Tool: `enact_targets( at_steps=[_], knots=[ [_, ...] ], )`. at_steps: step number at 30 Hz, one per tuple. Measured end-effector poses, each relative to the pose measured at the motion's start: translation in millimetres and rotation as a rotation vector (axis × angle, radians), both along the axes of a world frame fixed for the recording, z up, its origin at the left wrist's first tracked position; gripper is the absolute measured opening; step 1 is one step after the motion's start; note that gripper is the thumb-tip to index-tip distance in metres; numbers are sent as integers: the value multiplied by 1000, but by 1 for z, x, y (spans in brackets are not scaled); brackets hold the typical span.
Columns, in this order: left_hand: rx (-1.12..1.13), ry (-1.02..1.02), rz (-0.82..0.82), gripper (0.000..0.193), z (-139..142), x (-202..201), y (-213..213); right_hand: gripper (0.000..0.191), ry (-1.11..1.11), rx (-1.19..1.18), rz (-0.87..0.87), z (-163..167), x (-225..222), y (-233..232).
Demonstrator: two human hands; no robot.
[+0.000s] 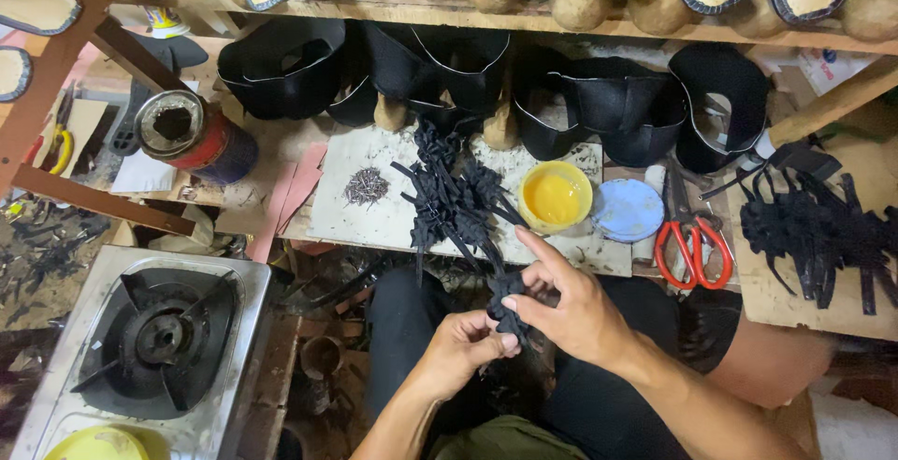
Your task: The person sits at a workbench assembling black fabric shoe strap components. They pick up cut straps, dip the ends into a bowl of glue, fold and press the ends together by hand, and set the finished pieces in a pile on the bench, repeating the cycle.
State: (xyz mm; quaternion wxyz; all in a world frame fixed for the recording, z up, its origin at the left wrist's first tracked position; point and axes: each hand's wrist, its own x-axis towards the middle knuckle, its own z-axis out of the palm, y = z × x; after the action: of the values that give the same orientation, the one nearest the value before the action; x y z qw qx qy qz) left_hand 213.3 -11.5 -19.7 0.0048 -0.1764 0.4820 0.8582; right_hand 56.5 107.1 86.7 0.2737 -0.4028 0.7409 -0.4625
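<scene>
The right hand (572,306) pinches the top of a small knotted bundle of black strips (506,299), thumb and middle fingers closed on it while the index finger sticks out straight toward the tabletop (374,222). The left hand (465,346) grips the bundle's lower end from below, fingers curled shut around it. The bundle sits between the two hands, over the person's lap, just in front of the tabletop's near edge.

Right above the hands, a loose heap of the same black strips (452,196) sprawls across a stained pale board. Beside it stands a yellow cup of yellow liquid (555,196), and touching that, a round light-blue lid (628,209). Red-handled scissors (693,247) lie further right, then a second heap of strips (816,226) on a wooden board. A small pile of dark nails (366,185) rests left of the first heap.

At the far left a red and blue can (198,133) lies on its side, its open round mouth facing up (its label too blurred to make out). Black shoe uppers (282,67) line the back, under a wooden shelf of lasts. A gas burner (156,331) sits at the lower left, with a yellow lid (99,443) at its corner.
</scene>
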Motion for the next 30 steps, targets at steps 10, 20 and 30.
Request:
enact_targets(
  at_steps=[10, 20, 30],
  knots=[
    [6, 26, 104, 8, -7, 0, -3, 66, 150, 51, 87, -3, -29, -11],
    [22, -6, 196, 15, 0, -6, -14, 57, 992, 199, 52, 2, -95, -20],
    [35, -27, 216, 18, 1, -18, -23, 11, 650, -188, 201, -5, -37, 21]
  ],
)
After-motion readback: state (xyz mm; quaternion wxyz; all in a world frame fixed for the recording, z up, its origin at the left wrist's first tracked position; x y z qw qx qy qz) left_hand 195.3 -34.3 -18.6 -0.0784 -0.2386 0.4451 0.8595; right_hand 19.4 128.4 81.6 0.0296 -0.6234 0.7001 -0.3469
